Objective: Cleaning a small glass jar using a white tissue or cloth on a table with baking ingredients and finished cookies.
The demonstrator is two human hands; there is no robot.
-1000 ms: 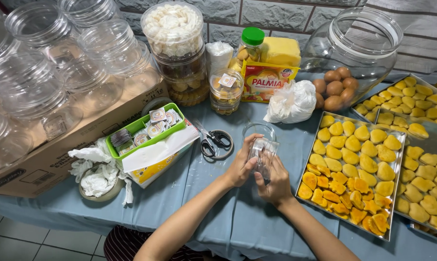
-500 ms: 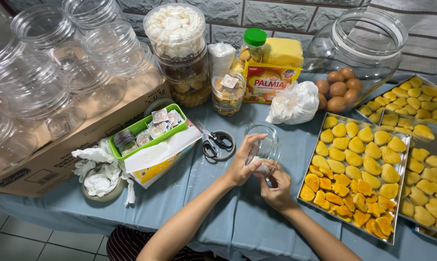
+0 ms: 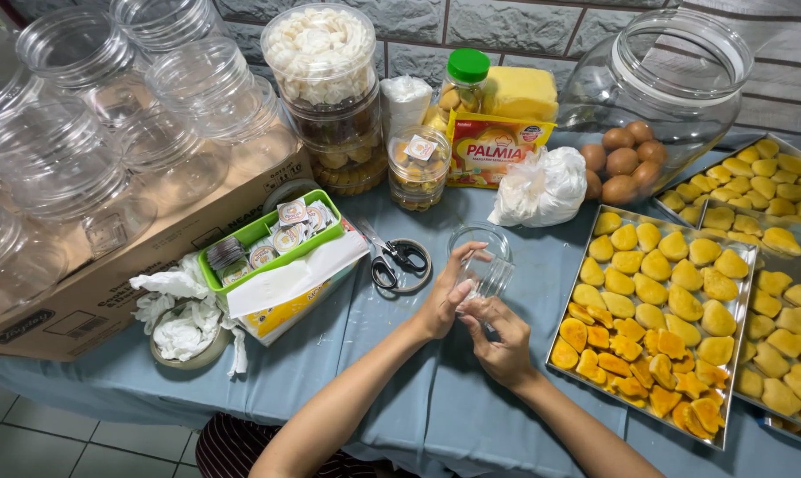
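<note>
My left hand (image 3: 443, 297) grips the side of a small clear plastic jar (image 3: 483, 261), tilted with its open mouth facing away, just above the blue tablecloth (image 3: 400, 389). My right hand (image 3: 502, 341) is under and in front of the jar, its fingers touching the jar's base. Whether anything is pinched in those fingers I cannot tell. A metal tray of yellow and orange cookies (image 3: 653, 301) lies right beside my right hand.
Scissors (image 3: 391, 258) lie left of the jar. A green basket of small labels (image 3: 267, 239) sits on a tissue box. Stacked empty clear jars (image 3: 108, 115) rest on a cardboard box. Filled cookie jars (image 3: 325, 88), a big glass jar with eggs (image 3: 648, 97) and more trays (image 3: 772, 230) stand behind.
The jar has turned in my hands and tilted up a little. My right hand slid from the jar's side down to its base.
</note>
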